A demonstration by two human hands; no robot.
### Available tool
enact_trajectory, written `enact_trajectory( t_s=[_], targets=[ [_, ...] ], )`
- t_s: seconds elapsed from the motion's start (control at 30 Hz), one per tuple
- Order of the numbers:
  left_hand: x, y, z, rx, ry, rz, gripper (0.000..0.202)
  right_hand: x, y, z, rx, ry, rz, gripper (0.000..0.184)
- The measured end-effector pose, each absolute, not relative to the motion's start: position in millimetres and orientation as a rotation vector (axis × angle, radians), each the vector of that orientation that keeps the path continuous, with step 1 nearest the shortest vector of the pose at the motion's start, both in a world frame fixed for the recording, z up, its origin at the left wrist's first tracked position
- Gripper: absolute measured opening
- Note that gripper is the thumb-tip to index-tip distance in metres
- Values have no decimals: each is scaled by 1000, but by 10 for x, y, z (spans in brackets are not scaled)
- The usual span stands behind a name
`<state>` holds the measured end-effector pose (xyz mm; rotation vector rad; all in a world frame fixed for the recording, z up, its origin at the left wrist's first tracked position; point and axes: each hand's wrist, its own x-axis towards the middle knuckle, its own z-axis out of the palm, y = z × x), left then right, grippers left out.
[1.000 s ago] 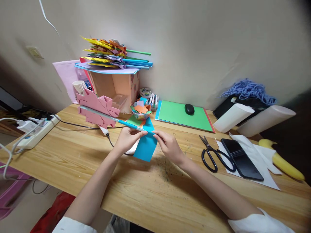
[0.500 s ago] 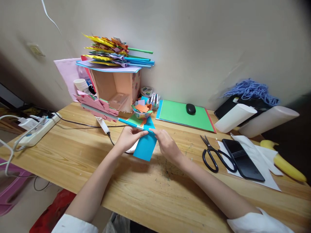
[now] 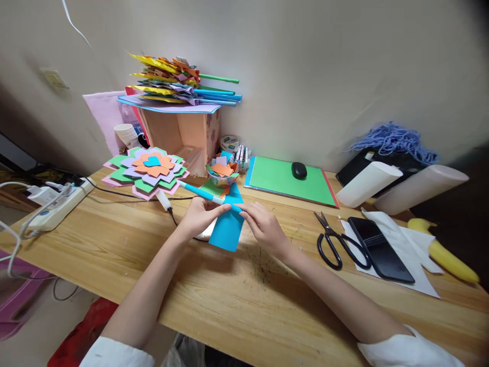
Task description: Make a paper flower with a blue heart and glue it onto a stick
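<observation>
A layered paper flower (image 3: 147, 176) in pink, green, lilac and orange, with a blue centre, faces up at the left. Its thin stem (image 3: 200, 192), blue with a white stretch, slants down to my hands at mid-table. A strip of blue paper (image 3: 226, 232) crosses the stem's lower end and hangs below it. My left hand (image 3: 195, 220) is closed on the stem, thumb pressed along it where the blue paper meets it. Opposite, my right hand (image 3: 264, 228) pinches the stem's near end at the strip's right edge. The fingers partly hide the join.
Black-handled scissors (image 3: 331, 239), a phone (image 3: 380, 250) and a banana (image 3: 453, 260) lie right. Behind stand a bowl of paper scraps (image 3: 221, 173), a mouse (image 3: 299, 170) on green sheets (image 3: 267, 176), and a box (image 3: 213, 132) topped with paper flowers (image 3: 164, 79). A power strip (image 3: 57, 204) sits left.
The flower has turned from edge-on to face up, its coloured layers now showing. The stem has rolled between my fingers, and both hands stay in nearly the same place.
</observation>
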<state>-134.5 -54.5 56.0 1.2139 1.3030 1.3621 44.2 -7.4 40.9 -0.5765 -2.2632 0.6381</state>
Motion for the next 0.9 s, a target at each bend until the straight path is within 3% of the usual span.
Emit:
enact_trajectory(
  t_s=[0.2,0.47,0.6,0.9],
  targets=[
    [-1349,-527,532,1213,1293,1310,22,446,-11,430,-708,-2191,1094,19],
    [-1309,-524,531,1153,1306,1330,27,443,-76,407,-710,-2285,1009,12],
    [-1312,-526,526,1104,1322,1379,27,436,-99,411,-704,-2325,910,17],
    [-1340,-575,581,1229,1337,1315,31,432,3,419,-648,-2203,1276,22]
  ],
)
